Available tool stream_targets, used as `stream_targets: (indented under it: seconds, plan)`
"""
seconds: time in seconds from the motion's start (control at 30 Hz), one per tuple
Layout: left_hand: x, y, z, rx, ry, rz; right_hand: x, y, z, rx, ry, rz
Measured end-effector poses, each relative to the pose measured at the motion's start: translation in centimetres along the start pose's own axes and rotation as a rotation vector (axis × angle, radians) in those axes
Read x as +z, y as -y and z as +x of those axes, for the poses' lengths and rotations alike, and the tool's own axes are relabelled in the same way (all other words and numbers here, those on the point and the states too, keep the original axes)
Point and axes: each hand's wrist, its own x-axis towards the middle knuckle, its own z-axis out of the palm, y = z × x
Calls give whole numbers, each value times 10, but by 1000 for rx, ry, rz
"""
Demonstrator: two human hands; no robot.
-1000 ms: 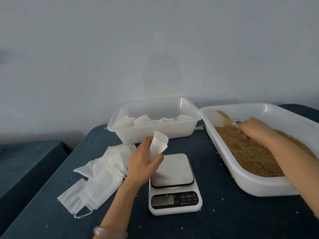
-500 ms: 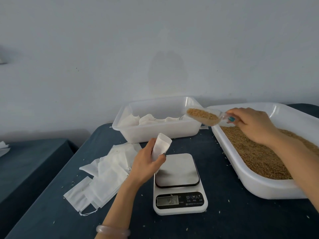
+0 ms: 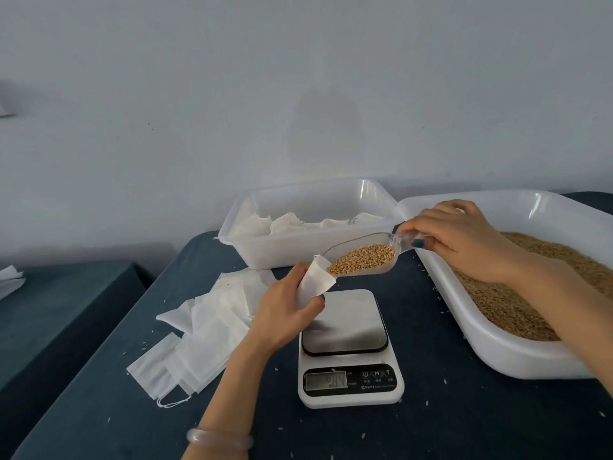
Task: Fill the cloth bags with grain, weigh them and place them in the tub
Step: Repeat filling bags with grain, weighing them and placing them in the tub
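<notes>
A cloth bag is gripped by the left hand; a grain-filled scoop, pinched by the right hand, is held at its mouth.

I get a single view, head-worn, wide-angle. Faces forward and down across the counter toward the wall; close in. Edges bow, probably lens distortion.

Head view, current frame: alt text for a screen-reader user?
The right hand holds a clear scoop of grain at the mouth of a white cloth bag gripped by the left hand, near a digital scale. A grain tray sits right; a tub of bags behind.
</notes>
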Motion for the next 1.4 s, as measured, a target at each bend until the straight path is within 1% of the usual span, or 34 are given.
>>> stream_targets:
  seconds: [0.1,0.33,0.57,0.73,1.17,1.4]
  plan:
    - [0,-3,0,17,17,43,-5,2,2,-59,-20,-61]
    - [4,-5,-1,29,31,50,-16,21,13,-182,-94,-163]
    - [7,-4,1,11,67,-10,-30,34,20,-279,-79,-268]
    - [7,-7,0,8,85,-93,-36,36,24,-335,-110,-320]
    - [5,-10,-1,-3,60,-234,-47,38,33,-377,-126,-387]
    - [5,-8,0,-2,74,-243,-48,36,32,-387,-133,-391]
